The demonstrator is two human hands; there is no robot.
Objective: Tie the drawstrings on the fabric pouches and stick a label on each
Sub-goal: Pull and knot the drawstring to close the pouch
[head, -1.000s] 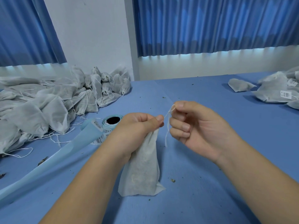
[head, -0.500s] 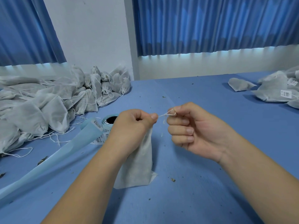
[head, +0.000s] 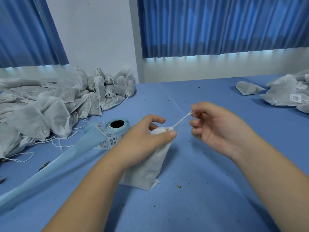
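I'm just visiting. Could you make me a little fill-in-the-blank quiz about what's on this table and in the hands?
The left hand grips the neck of the pouch while the right hand pinches its ____.
The roll of labels lies to the ____ of the left hand.
The table cloth is ____.
The labelled pouches lie at the person's far ____.
Missing words: drawstring, left, blue, right.

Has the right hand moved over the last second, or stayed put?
Yes. The right hand moved to the right, farther from the label roll, drawing the drawstring taut from the pouch the left hand grips.
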